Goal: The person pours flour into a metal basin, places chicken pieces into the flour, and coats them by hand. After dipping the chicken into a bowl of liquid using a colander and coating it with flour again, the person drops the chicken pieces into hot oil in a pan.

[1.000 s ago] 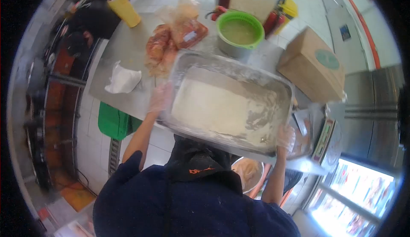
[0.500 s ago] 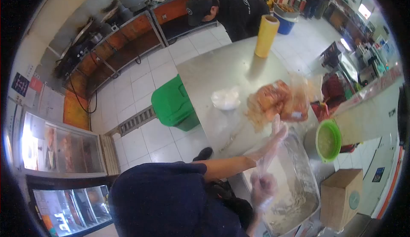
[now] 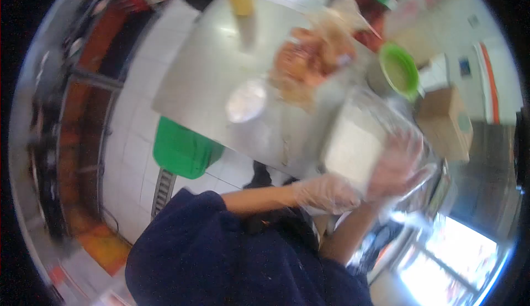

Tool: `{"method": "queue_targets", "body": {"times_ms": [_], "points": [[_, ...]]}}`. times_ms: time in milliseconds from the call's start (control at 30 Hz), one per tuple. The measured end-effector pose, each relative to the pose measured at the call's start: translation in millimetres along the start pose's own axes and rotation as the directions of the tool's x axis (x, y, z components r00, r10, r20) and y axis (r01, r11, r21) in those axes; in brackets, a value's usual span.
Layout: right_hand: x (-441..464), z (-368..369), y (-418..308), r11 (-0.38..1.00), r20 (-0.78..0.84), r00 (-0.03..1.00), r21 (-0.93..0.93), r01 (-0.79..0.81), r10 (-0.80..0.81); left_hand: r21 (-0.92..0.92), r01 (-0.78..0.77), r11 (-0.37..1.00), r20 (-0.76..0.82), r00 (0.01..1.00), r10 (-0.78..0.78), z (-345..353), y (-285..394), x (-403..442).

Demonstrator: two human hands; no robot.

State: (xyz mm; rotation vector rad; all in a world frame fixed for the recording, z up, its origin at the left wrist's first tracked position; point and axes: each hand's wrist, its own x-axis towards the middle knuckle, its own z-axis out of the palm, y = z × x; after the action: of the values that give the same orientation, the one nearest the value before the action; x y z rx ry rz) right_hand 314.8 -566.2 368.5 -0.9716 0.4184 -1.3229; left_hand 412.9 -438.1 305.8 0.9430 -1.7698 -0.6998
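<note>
Although motion blurs the head view, the right hand, in a clear glove, shows fingers spread over the metal tray of white powder. Left hand, also gloved, curls beside the right wrist (pinching anything: cannot tell). Tray lies on the steel table, near reddish bagged food.

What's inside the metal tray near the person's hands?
Pale, flour-like powder lies in the metal tray. The gloved right hand blocks part of the view, so whatever lies behind it cannot be seen.
</note>
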Motion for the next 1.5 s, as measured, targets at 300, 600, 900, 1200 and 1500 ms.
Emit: {"method": "queue_targets", "body": {"times_ms": [300, 600, 900, 1200, 1500], "points": [[18, -40, 74, 0.755, 0.738, 0.663, 0.504, -0.419, -0.124, -0.298, 0.479, 0.826, -0.093, 0.846, -0.525, -45, 28, 1], [16, 25, -6, 0.948, -0.074, 0.965, 0.22, -0.231, 0.252, -0.095, 0.245, 0.965, 0.096, 0.967, -0.236, -18, 13, 35], [-22, -81, -12, 0.49, 0.24, 0.741, -0.861, -0.135, 0.627, -0.777, -0.608, 0.163, -0.604, 0.648, -0.464, 23, -63, 119], [91, -300, -14, -0.198, -0.215, 0.646, -0.975, -0.101, 0.732, -0.766, 0.569, 0.299, -0.333, 0.046, -0.942, 82, -112, 143], [82, -256, 45, -0.137, 0.007, 0.514, -0.96, 0.242, 0.858, -0.447, 0.857, -0.255, -0.501, -0.476, -0.723, 169, -170, 150]]}}
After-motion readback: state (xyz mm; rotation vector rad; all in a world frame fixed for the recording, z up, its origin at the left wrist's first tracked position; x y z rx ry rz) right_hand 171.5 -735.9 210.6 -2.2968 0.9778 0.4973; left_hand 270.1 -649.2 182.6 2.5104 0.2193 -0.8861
